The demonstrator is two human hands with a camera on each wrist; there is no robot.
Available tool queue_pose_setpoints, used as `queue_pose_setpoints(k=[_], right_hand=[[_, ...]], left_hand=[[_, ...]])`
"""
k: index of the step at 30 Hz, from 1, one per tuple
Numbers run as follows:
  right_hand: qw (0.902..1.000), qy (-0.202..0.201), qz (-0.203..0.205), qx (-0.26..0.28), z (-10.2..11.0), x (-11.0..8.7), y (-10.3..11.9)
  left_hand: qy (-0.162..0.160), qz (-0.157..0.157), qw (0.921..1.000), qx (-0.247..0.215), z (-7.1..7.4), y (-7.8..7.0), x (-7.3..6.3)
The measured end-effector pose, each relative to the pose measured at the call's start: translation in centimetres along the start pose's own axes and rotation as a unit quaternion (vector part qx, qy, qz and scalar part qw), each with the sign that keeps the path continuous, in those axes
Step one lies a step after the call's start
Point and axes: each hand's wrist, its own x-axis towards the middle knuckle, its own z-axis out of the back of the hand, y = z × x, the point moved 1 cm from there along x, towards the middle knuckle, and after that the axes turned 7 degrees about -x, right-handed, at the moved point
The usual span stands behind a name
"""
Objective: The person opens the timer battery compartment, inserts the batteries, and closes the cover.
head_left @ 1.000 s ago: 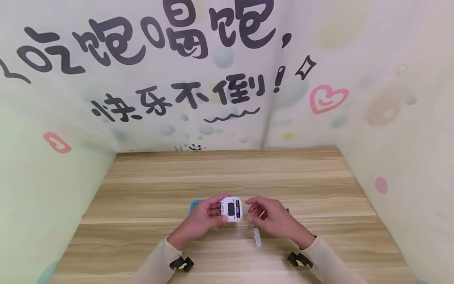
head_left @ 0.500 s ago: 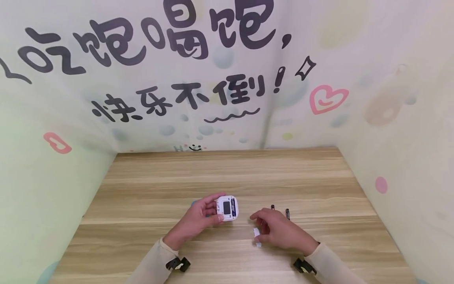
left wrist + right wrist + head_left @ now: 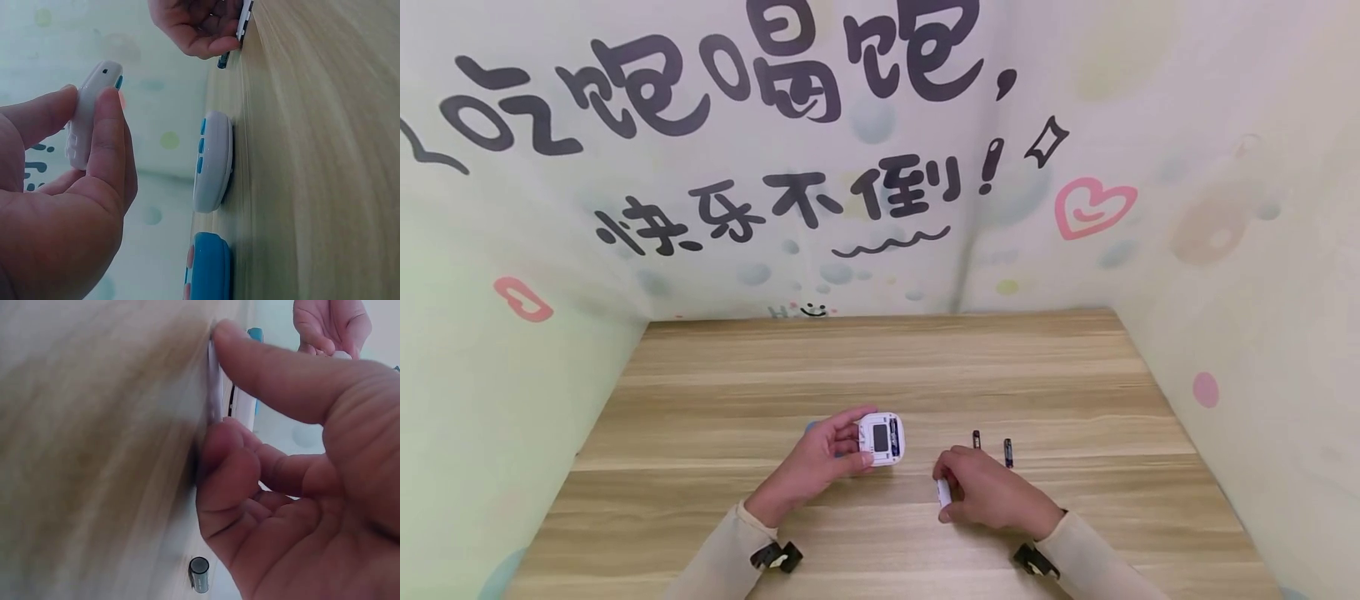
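My left hand (image 3: pixel 816 458) holds a small white digital timer (image 3: pixel 865 450) above the table, its back turned up. A dark blue battery (image 3: pixel 893 437) sits in the uncovered bay beside a dark rectangle. In the left wrist view the timer (image 3: pixel 94 115) is pinched between thumb and fingers, edge-on. To the right, my right hand (image 3: pixel 988 487) pinches a white battery cover (image 3: pixel 943 493) by its two ends, low over the table. From the right wrist the cover (image 3: pixel 215 387) looks thin and stands close to the tabletop; I cannot tell whether it still touches.
Two loose batteries, one nearer (image 3: pixel 977 439) and one farther right (image 3: pixel 1008 452), lie beyond my right hand. Another white device with blue buttons (image 3: pixel 214 162) and a blue one (image 3: pixel 212 269) rest on the wooden table (image 3: pixel 880 367). Printed walls enclose the back and sides.
My right hand has moved away from the timer, down to the cover, and now grips it. My left hand has shifted slightly left with the timer. The loose batteries have come into view.
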Motion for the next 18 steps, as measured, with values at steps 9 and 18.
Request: queue_pose_setpoints(k=[9, 18], right_hand=[[0.999, 0.012, 0.024, 0.036, 0.1, 0.2, -0.1], [0.9902, -0.048, 0.051, 0.121, 1.2, 0.3, -0.3]], left_hand=[[0.001, -0.001, 1.0, -0.005, -0.1, -0.1, -0.2], [0.006, -0.007, 0.9999, 0.01, -0.1, 0.3, -0.2]])
